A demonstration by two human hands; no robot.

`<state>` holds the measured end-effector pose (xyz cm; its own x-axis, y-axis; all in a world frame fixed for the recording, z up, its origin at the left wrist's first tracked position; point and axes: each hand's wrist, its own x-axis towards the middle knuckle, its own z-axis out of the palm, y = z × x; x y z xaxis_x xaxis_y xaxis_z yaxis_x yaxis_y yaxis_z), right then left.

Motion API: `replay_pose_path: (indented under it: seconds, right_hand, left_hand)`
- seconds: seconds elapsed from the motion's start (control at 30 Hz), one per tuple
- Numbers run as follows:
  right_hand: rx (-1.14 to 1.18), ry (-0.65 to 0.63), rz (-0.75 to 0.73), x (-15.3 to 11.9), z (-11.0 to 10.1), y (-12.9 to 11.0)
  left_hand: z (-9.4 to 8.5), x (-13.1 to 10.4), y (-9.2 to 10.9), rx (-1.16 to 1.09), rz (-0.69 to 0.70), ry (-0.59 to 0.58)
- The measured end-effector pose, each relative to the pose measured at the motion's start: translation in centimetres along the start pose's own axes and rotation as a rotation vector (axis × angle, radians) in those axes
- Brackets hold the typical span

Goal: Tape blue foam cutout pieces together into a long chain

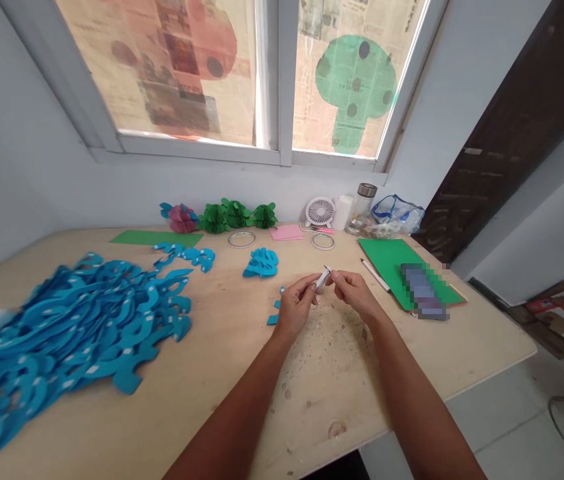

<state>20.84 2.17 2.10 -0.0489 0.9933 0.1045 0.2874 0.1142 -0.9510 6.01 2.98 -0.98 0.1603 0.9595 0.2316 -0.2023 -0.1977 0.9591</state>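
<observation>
Over the middle of the table, my left hand (296, 305) is closed around a small, narrow white item (323, 277), whose exact kind I cannot make out. A thin dark tip shows at its upper end. My right hand (355, 291) pinches close to that tip, its fingers nearly meeting the left ones; what it grips is too small to tell. Partly hidden behind my left hand lies a blue cut-out piece (274, 319). Farther left spreads a large heap of wavy blue cut-outs (87, 327) with small white patches on them.
A small blue stack (261, 263) and more blue strips (187, 255) lie beyond. Green paper flowers (236, 213), a white fan (320, 212) and a glass bottle (362, 210) line the wall. At right are a white pen (375, 275), a green board (385, 257) and a phone (425, 290).
</observation>
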Motion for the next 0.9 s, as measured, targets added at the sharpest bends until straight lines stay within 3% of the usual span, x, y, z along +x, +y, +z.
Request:
replay_pose_path:
  seconds: [0.67,0.9]
  right_hand:
    - [-0.131,0.032,-0.097,0.07,0.11,0.09]
    - [-0.161,0.034,-0.144,0.02,0.30,-0.24]
  left_hand:
    - [-0.23,0.31,-0.10,-0.041,0.012,0.108]
    - [-0.08,0.15,-0.14,-0.036,0.024,0.064]
